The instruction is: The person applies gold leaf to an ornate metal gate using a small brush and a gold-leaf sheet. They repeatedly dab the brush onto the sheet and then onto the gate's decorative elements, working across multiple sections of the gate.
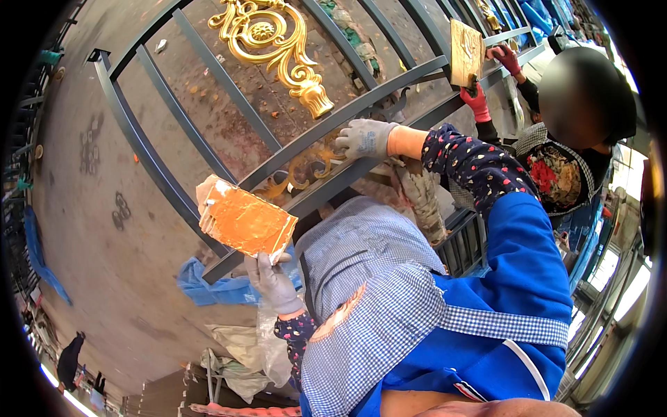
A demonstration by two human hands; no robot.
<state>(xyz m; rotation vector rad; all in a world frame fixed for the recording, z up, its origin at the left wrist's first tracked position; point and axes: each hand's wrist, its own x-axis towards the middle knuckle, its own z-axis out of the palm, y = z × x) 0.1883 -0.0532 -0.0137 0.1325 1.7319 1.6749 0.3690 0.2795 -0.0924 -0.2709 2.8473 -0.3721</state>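
Note:
My left hand (274, 281), in a grey glove, grips the near lower edge of a flat rectangular board (250, 221). The board's face is coated shiny orange-gold, with pale, ragged edges. My right hand (366, 139), also gloved in grey, is over the rails of a dark grey metal railing panel (340, 132). Its fingers are curled, and whatever they hold is hidden. Close to that hand, a scroll ornament (300, 172), partly gold, sits between two parallel rails. A larger bright gold scroll ornament (271, 35) is set among the bars beyond.
At the right, a co-worker in red gloves (476, 103) holds a similar gold-smeared board (465, 54) over the same panel. Blue sheeting (208, 281) and pale sacks (240, 347) lie near my left side. A distant person (69, 361) appears at the lower left.

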